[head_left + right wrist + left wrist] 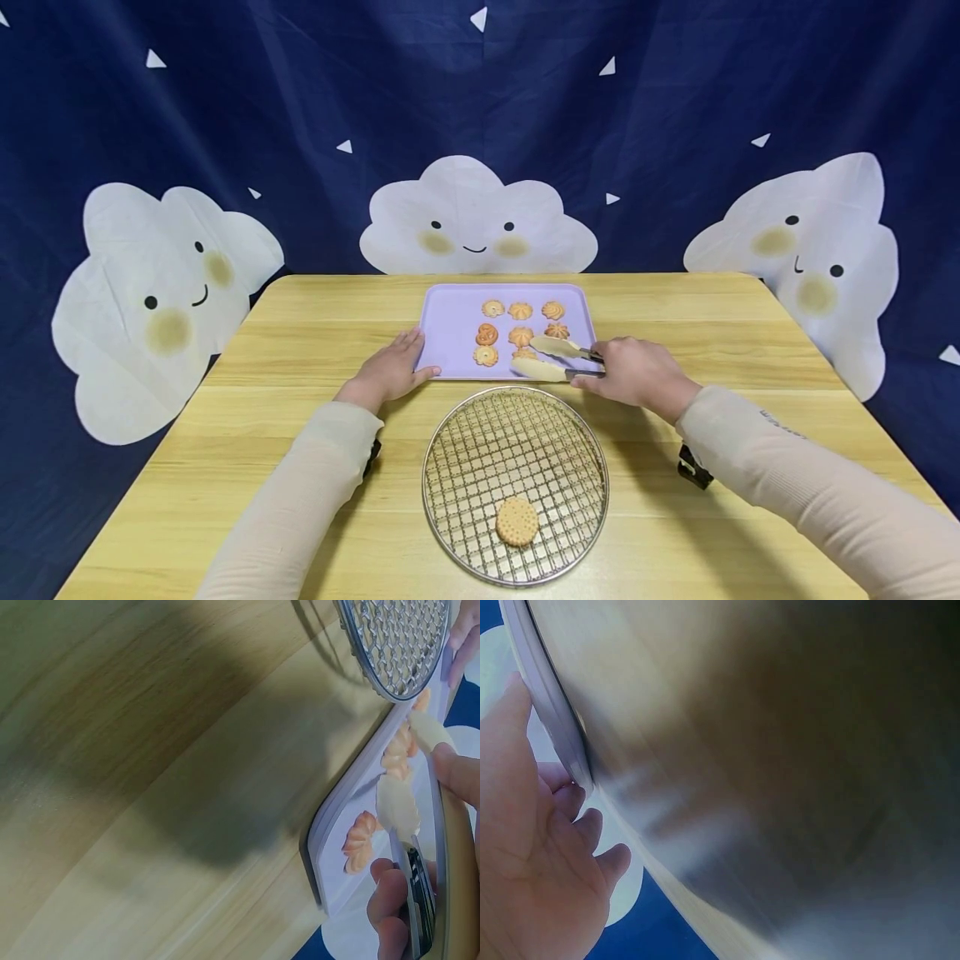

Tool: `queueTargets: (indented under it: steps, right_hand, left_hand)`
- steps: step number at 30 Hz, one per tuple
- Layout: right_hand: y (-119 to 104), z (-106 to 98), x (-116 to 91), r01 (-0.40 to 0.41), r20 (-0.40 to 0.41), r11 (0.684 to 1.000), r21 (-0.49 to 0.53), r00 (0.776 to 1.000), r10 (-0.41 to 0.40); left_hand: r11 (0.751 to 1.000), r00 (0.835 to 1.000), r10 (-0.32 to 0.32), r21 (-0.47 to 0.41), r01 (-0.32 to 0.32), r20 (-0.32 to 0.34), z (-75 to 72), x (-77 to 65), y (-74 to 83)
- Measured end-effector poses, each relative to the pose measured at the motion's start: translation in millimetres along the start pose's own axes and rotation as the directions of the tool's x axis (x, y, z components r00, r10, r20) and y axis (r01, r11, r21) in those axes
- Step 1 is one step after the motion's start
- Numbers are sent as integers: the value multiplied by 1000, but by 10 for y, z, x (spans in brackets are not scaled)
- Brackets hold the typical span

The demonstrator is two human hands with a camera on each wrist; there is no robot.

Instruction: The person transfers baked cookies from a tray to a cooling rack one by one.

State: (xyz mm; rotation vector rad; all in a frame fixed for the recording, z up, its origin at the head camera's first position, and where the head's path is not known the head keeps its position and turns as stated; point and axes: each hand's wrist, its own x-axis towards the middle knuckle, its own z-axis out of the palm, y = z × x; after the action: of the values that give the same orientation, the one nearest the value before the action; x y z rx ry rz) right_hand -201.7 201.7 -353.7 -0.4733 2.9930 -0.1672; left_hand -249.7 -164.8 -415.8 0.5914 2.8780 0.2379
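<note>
My left hand (pixel 390 367) holds the near left corner of a lilac tray (pixel 450 333), thumb at its front rim and fingers along its left side. In the left wrist view the tray's edge (pixel 555 712) lies against the fingertips. My right hand (pixel 645 371) grips metal tongs with cream tips (pixel 540 369) above the tray's near right part. The tong arms stand apart, with no cookie visibly pinched. Several cookies (pixel 521 337) lie in rows on the tray; a front-row cookie (pixel 525 353) is partly hidden by the tongs.
A round wire rack (pixel 480 450) lies on the wooden table (pixel 300 350), close in front of the tray. One round, dotted biscuit (pixel 517 522) rests on its near part. Behind the table hangs a dark blue curtain (pixel 315 100) with white clouds.
</note>
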Motion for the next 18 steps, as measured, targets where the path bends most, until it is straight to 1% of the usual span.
queueTargets:
  steps: [4, 12, 18]
  right_hand:
    - [-13, 0, 13, 11, -7, 1000, -19, 1000, -11]
    - [-46, -13, 16, 13, -3, 1000, -18, 1000, -13]
    - [-61, -33, 28, 27, -16, 999, -36, 999, -28]
  left_hand:
    - [1000, 1000, -2, 1, 2, 3, 11, 7, -6]
    - [1000, 1000, -5, -3, 5, 4, 7, 6, -4]
    - [1000, 1000, -10, 3, 10, 4, 16, 14, -8]
